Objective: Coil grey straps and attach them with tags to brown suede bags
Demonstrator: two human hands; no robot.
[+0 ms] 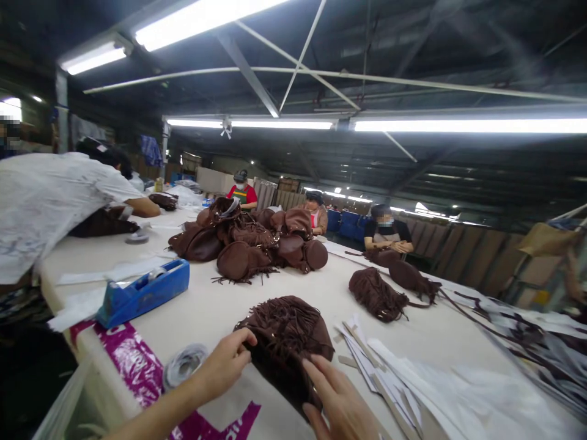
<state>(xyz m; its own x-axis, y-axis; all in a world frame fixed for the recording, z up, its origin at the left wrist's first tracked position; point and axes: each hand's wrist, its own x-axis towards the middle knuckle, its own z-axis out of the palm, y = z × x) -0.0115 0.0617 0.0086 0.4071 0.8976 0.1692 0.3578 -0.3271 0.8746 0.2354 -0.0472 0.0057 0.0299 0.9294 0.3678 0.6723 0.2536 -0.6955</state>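
Observation:
A dark brown fringed bag [287, 342] lies on the white table [220, 305] right in front of me. My left hand [225, 364] pinches the bag's left edge with curled fingers. At the bag's near right edge rests my right hand [342, 403], its fingers stretched out flat against the bag.
A roll of clear tape [184, 363] lies left of my left hand, and a blue tape dispenser [143, 292] farther left. White paper strips [389, 373] fan out at right. A heap of brown bags [250, 244] sits mid-table, two more bags [389, 287] to its right. Several people work around the table.

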